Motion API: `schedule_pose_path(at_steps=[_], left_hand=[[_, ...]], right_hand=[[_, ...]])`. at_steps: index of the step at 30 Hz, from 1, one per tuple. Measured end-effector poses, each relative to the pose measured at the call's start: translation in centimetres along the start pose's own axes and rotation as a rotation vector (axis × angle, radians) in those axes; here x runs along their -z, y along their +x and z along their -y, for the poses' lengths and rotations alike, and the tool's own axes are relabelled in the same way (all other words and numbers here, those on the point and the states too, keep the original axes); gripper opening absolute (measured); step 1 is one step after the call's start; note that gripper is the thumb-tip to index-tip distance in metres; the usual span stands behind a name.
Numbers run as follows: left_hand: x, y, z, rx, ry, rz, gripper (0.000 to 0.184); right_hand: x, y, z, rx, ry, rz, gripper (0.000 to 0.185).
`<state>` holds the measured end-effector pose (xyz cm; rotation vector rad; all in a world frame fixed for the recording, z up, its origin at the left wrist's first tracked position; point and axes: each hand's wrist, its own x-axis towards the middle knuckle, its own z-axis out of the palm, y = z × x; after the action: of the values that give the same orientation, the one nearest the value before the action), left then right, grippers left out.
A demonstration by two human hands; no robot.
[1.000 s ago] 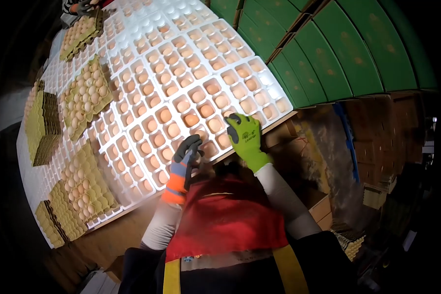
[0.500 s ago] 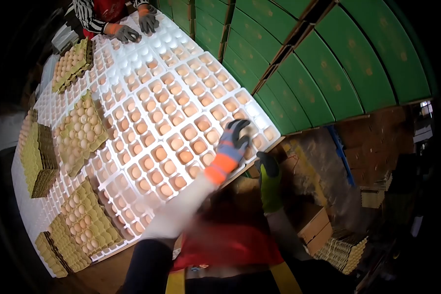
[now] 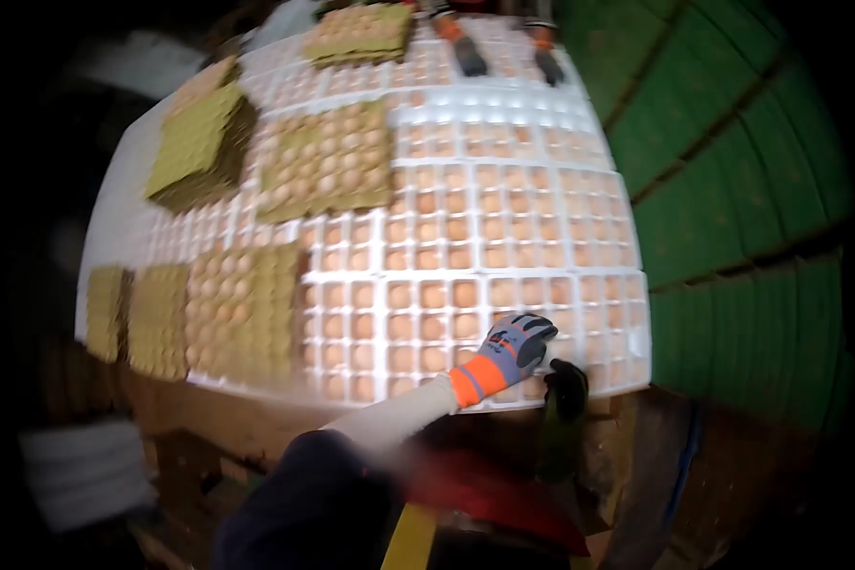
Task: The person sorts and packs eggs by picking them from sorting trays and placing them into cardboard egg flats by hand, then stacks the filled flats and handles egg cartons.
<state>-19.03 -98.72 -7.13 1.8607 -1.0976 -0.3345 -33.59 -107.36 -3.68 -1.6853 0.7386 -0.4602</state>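
The eggs (image 3: 434, 359) sit in the cells of the white trays (image 3: 639, 332), under and around the left hand (image 3: 518, 347), the nearer of the two. Its fingers bend down over the cells, aimed toward two o'clock; whether they grasp an egg I cannot tell. Rows of eggs spread from nine o'clock round to three (blur hides any single egg's long axis). The right hand (image 3: 567, 389) is just beside it at five o'clock, by the trays' near rim, its fingers too dark to read. A part-filled pulp tray (image 3: 274, 313) lies well apart at nine, green boxes (image 3: 731, 190) rise at two, and a co-worker's hands (image 3: 467, 57) are far off near twelve. Nothing visible stands between the left hand and the cells.
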Motion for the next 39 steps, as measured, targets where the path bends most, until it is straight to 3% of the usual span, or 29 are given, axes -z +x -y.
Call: schedule_pose_path(at_steps=[2,3,4,6,8,10,11,13,15,16,17,19,20,21,22,23,25,26,27,28,30,31,32,33,35,36,37,38,39], left_hand=[[7.1,-6.6,0.4,0.108,0.145,-0.17,0.042],[10.0,-10.2,0.7,0.222,0.155,-0.351,0.041],[12.6,-13.3,0.9,0.308,0.169,-0.525,0.04],[18.5,-19.7,0.9,0.385,0.342,-0.724,0.041],[22.0,-26.0,1.2,0.52,0.534,-0.929,0.04],[24.2,-31.5,1.2,0.706,0.536,-1.071,0.036],[24.8,-34.0,1.9,0.763,0.61,-1.104,0.035],[25.3,-36.7,2.2,0.839,0.647,-1.174,0.031],[25.4,-38.2,3.0,0.787,0.529,-1.213,0.036],[25.2,-38.2,3.7,0.732,0.414,-1.248,0.038],[25.4,-40.5,5.0,0.726,0.341,-1.215,0.039],[25.6,-41.1,6.5,0.802,0.328,-1.214,0.036],[26.5,-39.5,5.1,0.805,0.159,-1.266,0.036],[27.2,-41.9,7.1,0.796,0.323,-1.143,0.037],[27.8,-42.8,8.2,0.778,0.343,-1.122,0.035],[28.7,-45.1,10.6,0.738,0.427,-1.042,0.033],[30.5,-47.3,12.9,0.778,0.447,-0.978,0.033],[31.0,-46.3,12.8,0.668,0.497,-1.003,0.032],[31.5,-45.9,12.9,0.68,0.462,-1.019,0.032],[32.0,-45.6,13.1,0.696,0.43,-1.034,0.031],[32.0,-43.9,13.7,0.715,0.394,-1.078,0.033],[32.0,-43.0,14.4,0.709,0.336,-1.086,0.034],[32.1,-42.4,15.2,0.708,0.283,-1.092,0.036],[32.6,-43.5,17.5,0.745,0.401,-0.927,0.038],[29.1,-36.5,12.7,0.596,0.48,-0.96,0.035],[27.9,-33.5,10.5,0.66,0.457,-0.966,0.034],[26.6,-31.8,9.7,0.583,0.338,-1.018,0.033],[26.0,-29.5,7.1,0.641,0.377,-0.988,0.032],[25.3,-29.1,6.6,0.561,0.373,-1.018,0.032]], right_hand=[[-5.5,1.4,2.0,0.323,0.031,0.234,0.026],[-8.4,2.6,2.0,0.601,-0.195,0.333,0.022],[-11.8,2.7,3.2,0.647,-0.163,0.444,0.031],[-17.8,1.0,7.2,0.388,-0.002,0.76,0.029],[-23.8,-0.1,9.3,0.415,-0.064,0.895,0.03],[-29.5,-1.5,10.7,0.451,-0.199,1.088,0.034],[-32.9,-2.4,10.6,0.454,-0.205,1.092,0.034],[-40.3,-4.9,8.5,0.923,-0.309,0.814,0.034],[-45.9,-7.7,6.5,1.12,-0.416,0.61,0.034],[-48.5,-8.5,5.8,1.188,-0.716,0.819,0.039],[-48.3,-7.5,6.0,1.062,-0.686,0.918,0.04],[-47.6,-5.0,6.8,0.791,-0.626,1.071,0.042],[-45.4,-3.7,9.9,0.58,-0.508,1.145,0.044],[-42.9,-2.4,9.5,0.612,-0.219,1.064,0.039],[-37.2,-1.2,13.1,0.343,0.014,1.098,0.035],[-32.8,0.7,11.9,0.34,-0.013,1.037,0.035],[-25.1,3.5,7.3,0.0,0.193,0.763,0.032],[-20.8,4.4,6.3,-0.157,0.303,0.634,0.032],[-15.2,4.4,7.4,-0.037,0.273,0.458,0.027],[-10.4,5.1,6.0,-0.033,0.277,0.449,0.027],[-1.5,7.2,0.4,-0.1,0.14,-0.266,0.021],[3.0,8.3,-2.0,0.011,0.011,-0.369,0.025],[7.7,9.9,-6.3,-0.034,-0.376,-0.575,0.036],[9.2,9.7,-4.2,-0.017,-0.726,-0.632,0.043],[10.7,11.0,-4.9,-0.154,-1.001,-0.642,0.06],[11.9,12.3,-7.1,-0.212,-1.113,-0.543,0.072],[12.7,13.8,-9.6,-0.162,-1.177,-0.54,0.068],[11.2,13.7,-8.3,-0.189,-1.116,-0.527,0.074],[10.3,13.7,-7.2,-0.119,-1.099,-0.543,0.07]])
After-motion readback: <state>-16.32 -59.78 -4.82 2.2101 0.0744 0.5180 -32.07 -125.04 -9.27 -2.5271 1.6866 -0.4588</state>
